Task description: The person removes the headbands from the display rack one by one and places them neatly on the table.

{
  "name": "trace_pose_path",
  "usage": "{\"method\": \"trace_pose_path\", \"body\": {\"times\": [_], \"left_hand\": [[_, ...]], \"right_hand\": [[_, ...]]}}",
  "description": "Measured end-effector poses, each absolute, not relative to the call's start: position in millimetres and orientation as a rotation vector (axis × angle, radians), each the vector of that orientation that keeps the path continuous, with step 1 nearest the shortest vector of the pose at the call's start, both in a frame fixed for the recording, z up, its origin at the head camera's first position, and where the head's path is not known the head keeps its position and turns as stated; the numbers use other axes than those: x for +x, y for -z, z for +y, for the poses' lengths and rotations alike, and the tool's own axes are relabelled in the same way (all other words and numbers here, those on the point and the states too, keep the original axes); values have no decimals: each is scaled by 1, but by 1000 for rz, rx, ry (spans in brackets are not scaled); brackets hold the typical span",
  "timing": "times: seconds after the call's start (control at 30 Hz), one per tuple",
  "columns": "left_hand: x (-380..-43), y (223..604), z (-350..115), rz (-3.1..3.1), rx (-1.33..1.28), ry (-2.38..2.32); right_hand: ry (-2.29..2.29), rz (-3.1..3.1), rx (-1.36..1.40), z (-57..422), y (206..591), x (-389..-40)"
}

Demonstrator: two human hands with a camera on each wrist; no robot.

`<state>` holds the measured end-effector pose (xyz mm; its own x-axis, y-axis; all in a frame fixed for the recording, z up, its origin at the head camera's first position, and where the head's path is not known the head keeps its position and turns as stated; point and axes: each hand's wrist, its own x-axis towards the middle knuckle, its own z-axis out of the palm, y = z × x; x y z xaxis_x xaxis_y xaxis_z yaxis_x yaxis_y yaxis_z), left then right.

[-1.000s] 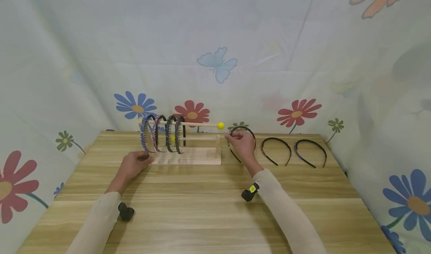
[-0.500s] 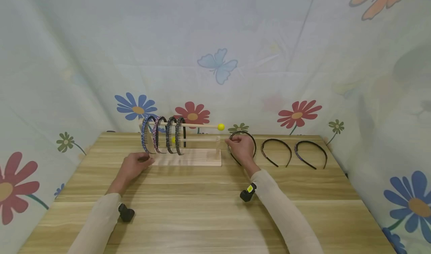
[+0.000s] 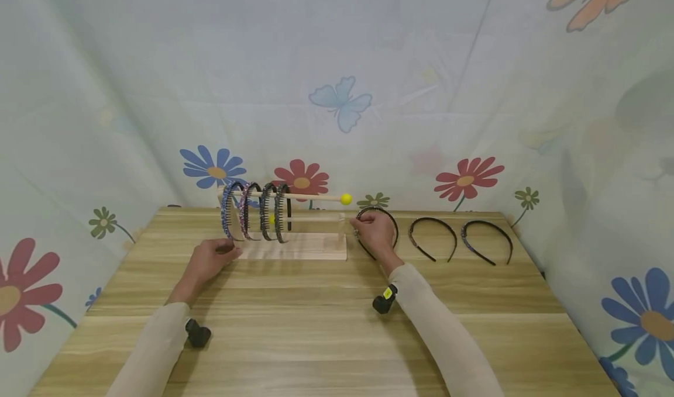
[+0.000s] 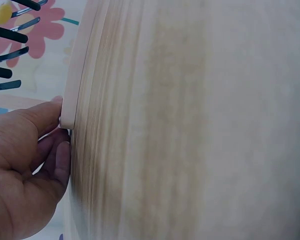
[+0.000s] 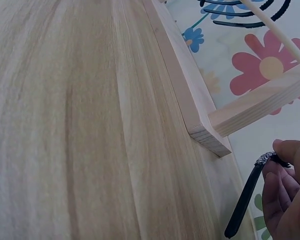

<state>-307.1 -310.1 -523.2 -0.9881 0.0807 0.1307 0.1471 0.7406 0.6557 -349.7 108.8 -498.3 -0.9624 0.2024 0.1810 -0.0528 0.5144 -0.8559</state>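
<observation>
A wooden headband stand (image 3: 295,251) stands at the back left of the table, with a wide base and yellow-tipped rods. Several toothed headbands (image 3: 281,213), blue, pink and dark, hang on its upper rod. My left hand (image 3: 207,262) grips the left end of the base; the left wrist view shows thumb and fingers (image 4: 62,160) at its corner. To the right of the stand, my right hand (image 3: 376,233) pinches a black headband with a sparkly band (image 5: 265,159), thumb and fingers on one side. In the right wrist view its dark tip hangs free beside the base, and the fingers cover part of it.
Two more headbands lie on the table's right side, a reddish-patterned headband (image 3: 412,233) and a blue-patterned headband (image 3: 468,246). The wood-grain table (image 3: 316,327) ends at a flower-print curtain (image 3: 342,151) behind and beside it.
My right hand and the headband it pinches have shifted slightly left and down in the head view. The left hand stays at the stand's base.
</observation>
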Motion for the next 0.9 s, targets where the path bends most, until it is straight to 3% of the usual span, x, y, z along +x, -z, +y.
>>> {"method": "trace_pose_path", "body": {"times": [0.9], "left_hand": [[-307, 525, -310, -2853, -182, 1113]], "right_hand": [[-1641, -2507, -221, 107, 504, -351]]}}
